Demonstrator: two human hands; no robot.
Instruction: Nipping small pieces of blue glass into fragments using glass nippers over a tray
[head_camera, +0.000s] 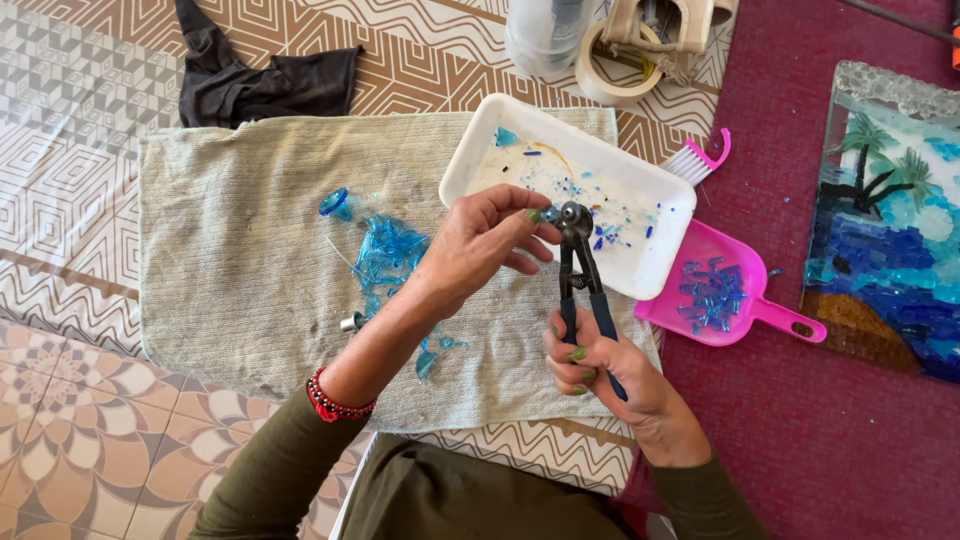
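My right hand (600, 365) grips the blue handles of a pair of wheeled glass nippers (580, 265), jaws pointing up over the edge of a white tray (480, 150). My left hand (480, 245) pinches a small blue glass piece (550, 213) right at the nipper jaws. The tray holds scattered small blue glass chips. Broken blue glass shards (388, 250) lie on a grey-green towel (240, 260) under my left forearm.
A pink dustpan (750, 310) with blue glass bits and a pink brush (700, 160) sit right of the tray. A glass mosaic panel with palm trees (890, 230) lies far right. Masking tape roll (610, 65) and a dark cloth (260, 80) lie at the back.
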